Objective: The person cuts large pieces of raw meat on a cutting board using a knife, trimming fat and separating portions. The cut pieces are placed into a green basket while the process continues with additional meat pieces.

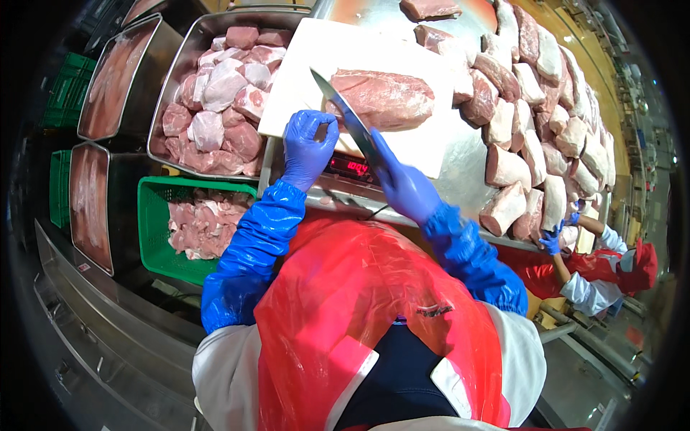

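A large slab of raw pork lies on a white cutting board that rests on a scale with a red digital readout. My right hand, in a blue glove, grips a long knife whose blade points up and left across the near end of the slab. My left hand, also blue-gloved, rests at the board's near edge beside the blade, fingers curled, holding nothing that I can see. Blue sleeve covers and a red plastic apron cover my arms and front.
A steel tray of cut pork pieces stands left of the board, with a green crate of meat below it. More steel trays sit far left. Many pork chunks pile on the steel table at right. Another person's gloved hand works at lower right.
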Demonstrator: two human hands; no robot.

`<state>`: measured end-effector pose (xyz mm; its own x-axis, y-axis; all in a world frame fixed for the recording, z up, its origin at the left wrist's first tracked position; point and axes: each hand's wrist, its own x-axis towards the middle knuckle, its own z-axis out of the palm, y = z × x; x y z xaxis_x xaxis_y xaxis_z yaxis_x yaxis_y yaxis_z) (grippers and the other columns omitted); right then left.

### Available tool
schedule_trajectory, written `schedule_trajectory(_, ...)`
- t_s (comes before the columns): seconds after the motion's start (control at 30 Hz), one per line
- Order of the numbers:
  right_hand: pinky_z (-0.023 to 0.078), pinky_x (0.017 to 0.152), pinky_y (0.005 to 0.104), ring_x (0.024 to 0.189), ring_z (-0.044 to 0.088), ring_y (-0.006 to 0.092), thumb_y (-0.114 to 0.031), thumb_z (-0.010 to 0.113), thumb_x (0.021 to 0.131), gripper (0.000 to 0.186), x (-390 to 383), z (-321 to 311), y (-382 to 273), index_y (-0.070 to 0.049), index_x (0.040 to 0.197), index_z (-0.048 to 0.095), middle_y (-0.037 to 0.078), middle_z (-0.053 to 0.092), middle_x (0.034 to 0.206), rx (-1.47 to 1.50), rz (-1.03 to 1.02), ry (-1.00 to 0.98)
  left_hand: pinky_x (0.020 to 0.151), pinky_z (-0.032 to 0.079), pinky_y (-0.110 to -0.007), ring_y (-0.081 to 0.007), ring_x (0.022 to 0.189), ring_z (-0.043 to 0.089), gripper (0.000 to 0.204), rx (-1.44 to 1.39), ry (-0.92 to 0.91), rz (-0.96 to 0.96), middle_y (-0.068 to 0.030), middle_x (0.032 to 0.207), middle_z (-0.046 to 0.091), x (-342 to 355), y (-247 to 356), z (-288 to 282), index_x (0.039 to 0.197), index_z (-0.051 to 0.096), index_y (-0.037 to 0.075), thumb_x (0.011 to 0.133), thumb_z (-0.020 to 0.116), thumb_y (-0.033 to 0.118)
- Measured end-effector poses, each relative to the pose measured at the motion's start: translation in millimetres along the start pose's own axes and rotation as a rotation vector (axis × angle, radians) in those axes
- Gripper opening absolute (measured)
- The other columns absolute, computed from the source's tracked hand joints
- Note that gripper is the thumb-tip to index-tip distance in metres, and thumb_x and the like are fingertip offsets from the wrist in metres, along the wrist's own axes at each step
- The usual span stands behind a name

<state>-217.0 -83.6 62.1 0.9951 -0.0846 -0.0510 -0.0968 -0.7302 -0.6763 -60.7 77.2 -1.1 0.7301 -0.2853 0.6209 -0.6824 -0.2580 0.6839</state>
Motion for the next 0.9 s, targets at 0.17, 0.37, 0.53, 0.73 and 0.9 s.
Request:
schedule_trajectory(0.17, 0.049, 0.054, 0.0505, 0.061, 0.063, 0.0408, -0.005, 0.052, 0.093, 0.075, -90, -48, -11, -0.022, 0.159, 0.022, 0.022, 0.065, 0.082, -0.477, 0.144, -0.265, 0.075, 0.052, -0.039, -0.029, 0.083, 0.063, 0.017, -0.042, 0.002, -0.141, -0.0089, 0.089, 0.063, 1, -10, -13, 0.089, 0.065, 0.009, 0.077, 0.074, 0.003)
schedule_trajectory(0.37, 0.051, 0.057, 0.0506, 0.064, 0.063, 0.0414, -0.003, 0.055, 0.092, 0.071, -58, -46, -39, -0.021, 0.156, 0.032, 0.02, 0.065, 0.086, -0.138, -0.018, 0.186, 0.083, 0.049, -0.044, -0.033, 0.091, 0.06, 0.028, 0.137, -0.301, 0.039, -0.0112, 0.095, 0.062, 4, 3, -25, 0.099, 0.062, 0.008, 0.073, 0.073, 0.006)
schedule_trajectory(0.53, 0.053, 0.063, 0.0501, 0.07, 0.065, 0.04, -0.003, 0.056, 0.086, 0.085, 36, 18, -50, -0.026, 0.159, 0.021, 0.02, 0.065, 0.089, -0.194, -0.001, 0.197, 0.075, 0.049, -0.044, -0.0344, 0.082, 0.059, 0.017, -0.052, -0.331, 0.05, -0.0119, 0.082, 0.06, 5, -17, -31, 0.085, 0.06, 0.006, 0.072, 0.07, 0.004)
schedule_trajectory(0.73, 0.051, 0.056, 0.0488, 0.06, 0.062, 0.0367, 0.004, 0.053, 0.082, 0.088, -50, -15, -62, -0.028, 0.159, 0.025, 0.019, 0.057, 0.073, -0.486, 0.253, -0.198, 0.06, 0.046, -0.035, -0.0225, 0.065, 0.057, 0.011, -0.255, -0.332, -0.084, -0.0095, 0.071, 0.057, 22, -34, -39, 0.076, 0.059, 0.002, 0.075, 0.07, 0.002)
schedule_trajectory(0.9, 0.051, 0.063, 0.0479, 0.067, 0.064, 0.0416, 0.002, 0.051, 0.088, 0.078, 11, 8, -60, -0.026, 0.158, 0.029, 0.022, 0.061, 0.076, -0.285, 0.189, -0.017, 0.061, 0.044, -0.025, -0.0094, 0.067, 0.054, 0.011, -0.644, -0.361, -0.279, 0.0002, 0.073, 0.057, 31, -4, -87, 0.078, 0.062, 0.004, 0.078, 0.069, -0.004)
